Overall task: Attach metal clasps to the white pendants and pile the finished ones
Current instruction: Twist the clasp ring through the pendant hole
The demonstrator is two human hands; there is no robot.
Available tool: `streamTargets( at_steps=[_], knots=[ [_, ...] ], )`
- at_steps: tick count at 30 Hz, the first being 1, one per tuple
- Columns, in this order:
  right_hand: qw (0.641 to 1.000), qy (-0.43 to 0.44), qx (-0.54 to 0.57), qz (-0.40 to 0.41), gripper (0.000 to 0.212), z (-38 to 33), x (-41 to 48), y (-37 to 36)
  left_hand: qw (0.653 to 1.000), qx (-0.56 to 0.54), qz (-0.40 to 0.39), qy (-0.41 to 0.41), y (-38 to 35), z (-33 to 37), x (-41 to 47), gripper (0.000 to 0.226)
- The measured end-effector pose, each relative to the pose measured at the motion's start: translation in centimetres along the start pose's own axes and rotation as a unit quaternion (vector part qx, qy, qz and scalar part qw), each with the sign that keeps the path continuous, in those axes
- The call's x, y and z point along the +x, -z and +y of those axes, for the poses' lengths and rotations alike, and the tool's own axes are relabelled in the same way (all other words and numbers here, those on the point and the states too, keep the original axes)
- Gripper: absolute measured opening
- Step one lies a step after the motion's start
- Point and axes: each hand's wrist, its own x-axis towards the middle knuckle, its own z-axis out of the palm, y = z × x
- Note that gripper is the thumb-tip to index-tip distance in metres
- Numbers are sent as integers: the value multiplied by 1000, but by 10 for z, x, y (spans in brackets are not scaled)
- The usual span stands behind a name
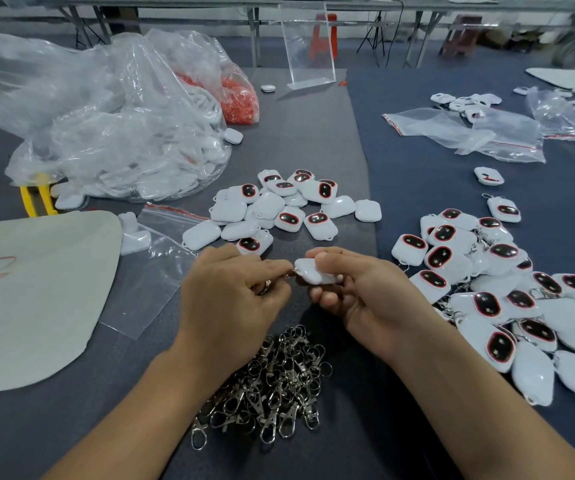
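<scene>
The small white plastic pendant (315, 274) with round corners is in the right hand (359, 299), above the near middle of the dark grey cloth-covered table (314, 133). The thumb lies on top and the fingers curl under it, so its face is hidden. The left hand (230, 296) pinches a small shiny metal clasp (267, 285) right at the pendant's left corner. Fingers hide most of the clasp, and I cannot tell if it is hooked on. The 2 hands are close together.

Just below them lies a heap of silver metal clasps (272, 379), all rings and hooks, partly covered by the arms. Behind the hands is a pile of loose white pendants (279, 209), some showing a dark oval with a red rim. On the right a bigger pile of clasped pendants (487, 292) is cut off at the edge.

On the left, a big crinkly clear plastic bag (106, 133) holds more white pieces, blurry through the plastic. A smaller clear bag (241, 95) holds red-orange bits too small to make out. A yellow-handled tool (36, 199) pokes out from under the big bag.
</scene>
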Motion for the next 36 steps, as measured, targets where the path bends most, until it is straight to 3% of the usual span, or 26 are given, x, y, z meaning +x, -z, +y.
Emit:
streamTargets(
  at_steps=[4,11,14,16,17,19,20,21,22,24,26,29,32,36],
  knots=[
    [1000,-5,-4,11,10,0,-1,-3,997,46,18,-58,0,-1,0,15],
    [999,11,43,-2,11,5,-1,-5,981,-158,-7,113,0,2,2,12],
    [998,43,48,11,11,8,0,-8,989,-129,-19,69,2,2,3,8],
    [987,153,-30,33,17,12,-2,-7,997,-67,-34,13,2,2,4,5],
    [961,243,-127,50,20,15,-4,-6,998,-36,-40,-16,1,1,4,12],
    [855,394,-331,64,21,23,-7,-6,996,26,-34,-78,0,-5,3,24],
    [822,421,-380,59,22,26,-7,-7,993,54,-27,-103,0,-8,3,28],
    [819,418,-389,56,22,27,-7,-8,990,76,-21,-120,-1,-11,2,28],
    [846,391,-359,55,21,26,-6,-9,988,87,-15,-123,-1,-11,2,23],
    [938,280,-194,57,18,19,-3,-11,995,58,-10,-86,-1,-9,1,7],
    [986,153,-45,39,14,12,0,-11,998,-47,-16,23,-2,-5,2,11],
    [997,79,21,-3,15,7,0,-7,966,-195,-78,152,-4,-3,4,16],
    [997,63,44,-24,16,5,-2,-7,943,-266,-98,175,-2,-4,6,16],
    [997,59,52,-20,16,5,-1,-7,950,-250,-88,166,-1,-4,6,14]
  ],
)
